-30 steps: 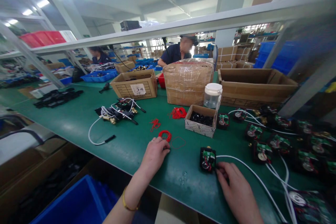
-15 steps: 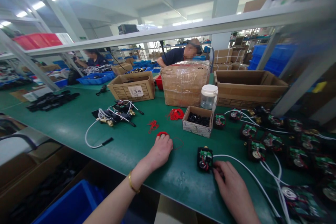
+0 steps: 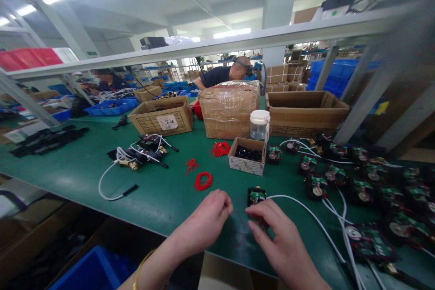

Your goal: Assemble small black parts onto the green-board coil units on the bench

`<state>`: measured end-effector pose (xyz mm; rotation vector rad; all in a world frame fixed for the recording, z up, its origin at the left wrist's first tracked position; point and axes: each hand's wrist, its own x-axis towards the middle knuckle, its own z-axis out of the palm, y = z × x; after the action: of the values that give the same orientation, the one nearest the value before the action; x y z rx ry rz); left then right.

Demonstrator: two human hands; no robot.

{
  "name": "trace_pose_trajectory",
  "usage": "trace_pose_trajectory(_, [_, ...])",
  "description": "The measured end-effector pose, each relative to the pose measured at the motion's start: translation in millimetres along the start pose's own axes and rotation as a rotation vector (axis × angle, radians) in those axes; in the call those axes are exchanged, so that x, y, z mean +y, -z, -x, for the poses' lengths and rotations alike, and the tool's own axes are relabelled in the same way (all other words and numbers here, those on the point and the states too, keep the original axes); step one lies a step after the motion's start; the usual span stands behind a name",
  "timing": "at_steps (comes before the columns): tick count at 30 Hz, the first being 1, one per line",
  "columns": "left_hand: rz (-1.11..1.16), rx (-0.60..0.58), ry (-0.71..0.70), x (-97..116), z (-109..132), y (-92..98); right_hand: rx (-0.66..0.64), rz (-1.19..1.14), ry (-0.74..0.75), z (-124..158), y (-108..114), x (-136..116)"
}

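My left hand is closed in a pinch on a thin red wire, whose loop hangs below the fingertips. To its right, my right hand has thumb and forefinger apart, with nothing seen between them. Just beyond those fingertips lies a black housing with a green circuit board, partly covered by the right hand; a white cable runs from it to the right. A coil of red wire lies beyond my left hand, and two more red bundles sit farther back.
A small carton of black parts and a lidded jar stand past the hands. Many similar circuit-board housings crowd the right side. Cabled assemblies lie left. Large cartons line the back, where a co-worker bends over.
My left hand has left the red coil and come right and nearer with a wire. My right hand has released the housing's lower edge and moved left, fingers apart. The view has shifted slightly.
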<state>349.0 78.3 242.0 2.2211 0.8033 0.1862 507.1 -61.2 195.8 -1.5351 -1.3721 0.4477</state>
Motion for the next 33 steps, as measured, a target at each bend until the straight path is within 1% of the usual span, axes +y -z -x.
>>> trace_pose_trajectory(3, [0.065,-0.058,-0.009,11,7,-0.4,-0.062,-0.027,-0.011,-5,-1,-10])
trace_pose_trajectory(6, [0.104,-0.090,-0.010,17,10,-2.5,-0.091,-0.035,-0.027,-6,-1,-9])
trace_pose_trajectory(11, [0.142,-0.123,0.020,22,7,-5.3,-0.072,-0.066,-0.034,-6,1,-5])
trace_pose_trajectory(13, [0.182,-0.120,0.024,25,5,-4.7,-0.058,-0.096,-0.060,-6,2,-5])
trace_pose_trajectory(15, [0.236,-0.086,0.014,27,3,-3.7,-0.025,-0.137,-0.119,-6,5,-5])
trace_pose_trajectory(17, [0.325,-0.050,-0.020,28,2,-4.1,0.016,-0.187,-0.212,-6,8,-4])
trace_pose_trajectory(19, [0.439,-0.054,-0.067,27,3,-7.3,0.048,-0.237,-0.307,-6,11,-2])
trace_pose_trajectory(21, [0.543,-0.085,-0.086,25,3,-13.8,0.064,-0.269,-0.369,-7,15,1])
trace_pose_trajectory(24, [0.651,-0.121,-0.051,20,2,-27.6,0.078,-0.292,-0.410,-9,20,4])
trace_pose_trajectory(28, [0.826,-0.109,0.034,15,-2,-43.4,0.091,-0.290,-0.436,-11,22,6])
trace_pose_trajectory(30, [0.886,-0.101,0.077,15,-5,-47.3,0.085,-0.270,-0.451,-10,22,7])
trace_pose_trajectory(33, [0.887,-0.076,0.125,16,-7,-48.5,0.065,-0.260,-0.478,-9,21,8])
